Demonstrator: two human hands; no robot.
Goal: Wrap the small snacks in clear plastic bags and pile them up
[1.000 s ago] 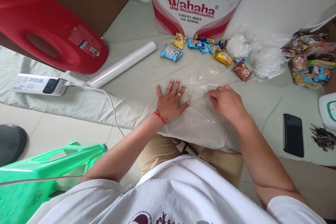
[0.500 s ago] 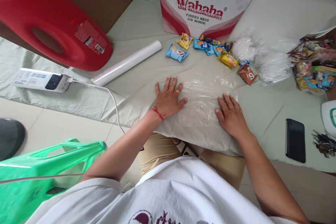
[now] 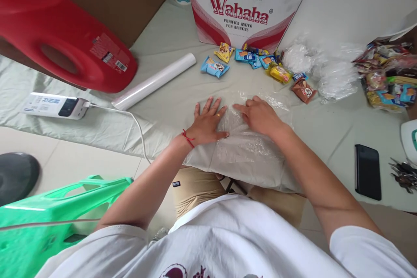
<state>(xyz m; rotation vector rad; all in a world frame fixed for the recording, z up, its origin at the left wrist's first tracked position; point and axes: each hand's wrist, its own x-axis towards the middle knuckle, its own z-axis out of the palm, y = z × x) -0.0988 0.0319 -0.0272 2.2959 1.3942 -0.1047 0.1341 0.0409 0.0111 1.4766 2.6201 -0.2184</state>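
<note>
A thin sheet of clear plastic film [image 3: 250, 150] lies wrinkled on the cloth-covered table in front of me. My left hand [image 3: 207, 124], palm down with fingers spread, rests at the film's left edge. Over the upper middle of the film is my right hand [image 3: 260, 115], its index finger stretched out to the left and touching the film, the other fingers bent. Neither hand grips anything. Beyond the hands sit small wrapped snacks: a blue packet [image 3: 215, 67], a yellow packet [image 3: 224, 52] and a brown packet [image 3: 303, 90].
A white film roll [image 3: 156, 81] lies left, near a power bank [image 3: 55, 105] with its cable and a red jug [image 3: 110, 61]. Behind stands a Wahaha carton [image 3: 243, 13]. Crumpled clear plastic [image 3: 337, 76], bagged snacks [image 3: 387, 78], a phone [image 3: 368, 171] and keys [image 3: 404, 175] are right.
My right hand has moved left and away from me, from the film's right edge to its upper middle, and now points with the index finger. My left hand stays nearly in place.
</note>
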